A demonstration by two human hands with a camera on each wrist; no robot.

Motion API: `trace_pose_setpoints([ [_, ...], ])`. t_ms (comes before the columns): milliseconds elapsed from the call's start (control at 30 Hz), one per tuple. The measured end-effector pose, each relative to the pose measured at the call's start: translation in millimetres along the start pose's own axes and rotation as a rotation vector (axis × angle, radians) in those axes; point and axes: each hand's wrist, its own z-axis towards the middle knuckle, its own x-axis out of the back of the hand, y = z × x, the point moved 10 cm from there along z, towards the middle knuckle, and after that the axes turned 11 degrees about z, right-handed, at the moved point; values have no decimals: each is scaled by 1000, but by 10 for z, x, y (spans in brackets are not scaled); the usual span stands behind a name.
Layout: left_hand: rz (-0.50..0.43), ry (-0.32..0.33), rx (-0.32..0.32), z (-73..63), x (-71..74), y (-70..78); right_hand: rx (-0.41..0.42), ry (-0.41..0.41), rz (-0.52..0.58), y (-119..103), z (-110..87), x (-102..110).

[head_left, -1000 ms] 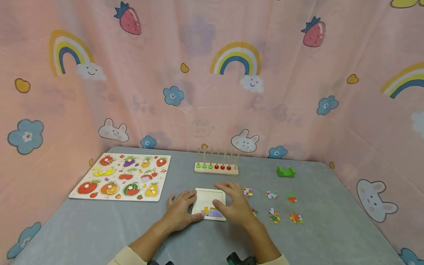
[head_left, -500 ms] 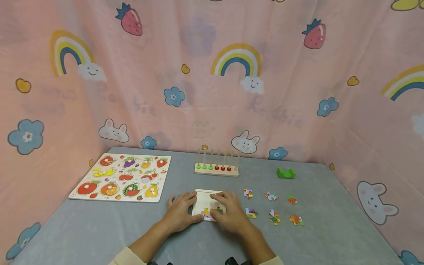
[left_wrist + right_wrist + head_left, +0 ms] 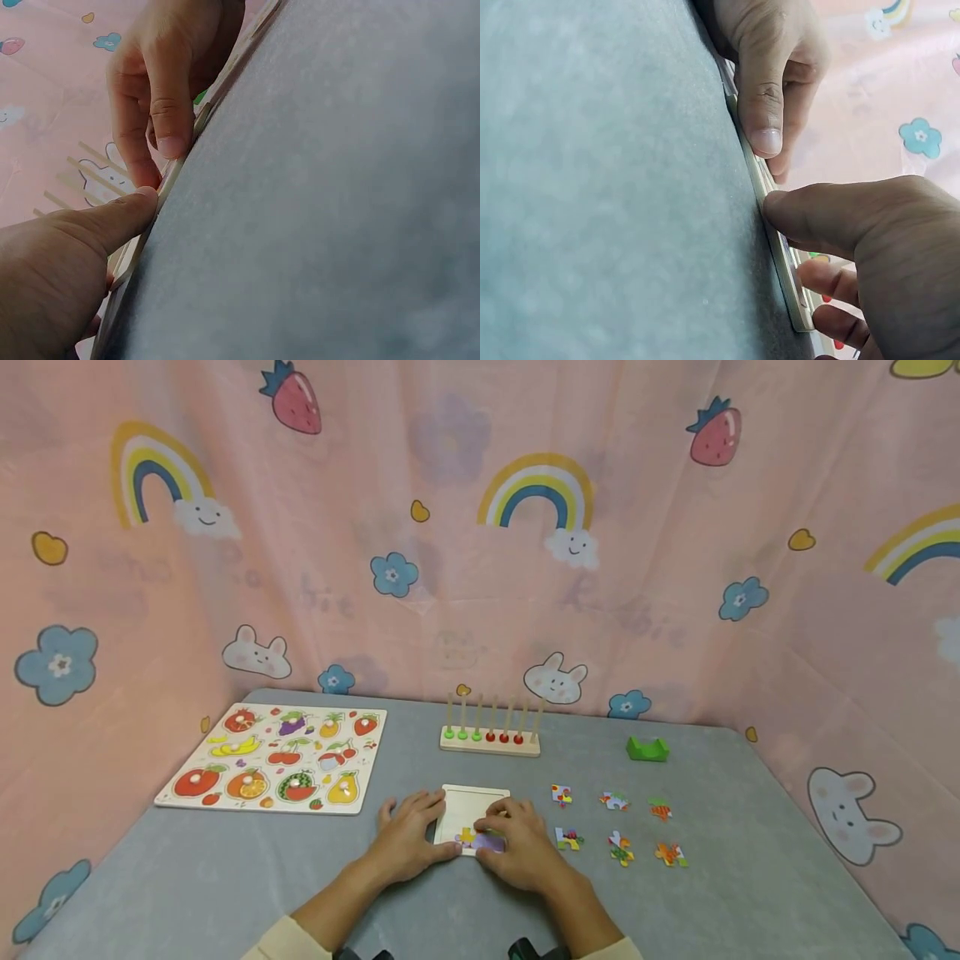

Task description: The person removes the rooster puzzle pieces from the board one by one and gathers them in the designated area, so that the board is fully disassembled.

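A small square wooden puzzle tray lies in front of me. Its near edge holds a yellow-and-purple jigsaw piece and a purple area beside it. My left hand grips the tray's left side, fingers along the side and thumb at the front edge; the left wrist view shows that thumb on the tray rim. My right hand bends over the tray's near right corner, index finger and thumb at a jigsaw piece there, partly hidden. In the right wrist view its thumb touches the tray's front rim.
Several loose jigsaw pieces lie in two rows right of the tray. Behind stand a wooden bead counter with upright pegs and a green block. A fruit knob-puzzle board lies at the left. A patterned curtain encloses the table.
My right hand came lower and left onto the tray's near right corner, its fingers bending inward. A loose piece it covered earlier now shows. My left hand has kept its place on the tray.
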Motion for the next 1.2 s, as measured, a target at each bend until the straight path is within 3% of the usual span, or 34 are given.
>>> trace_pose_setpoints([
  [133, 2, -3, 2, 5, -5, 2, 3, 13, 7, 1, -1, 9],
  [333, 3, 2, 2, 4, -1, 16, 57, 98, 44, -20, -14, 65],
  [533, 2, 5, -5, 20, 0, 29, 38, 142, 73, 7, -29, 106],
  [1067, -25, 22, -12, 0, 27, 26, 246, 105, 45, -191, -40, 82],
  [1200, -18, 28, -15, -6, 7, 16, 225, 100, 67, -191, -47, 92],
])
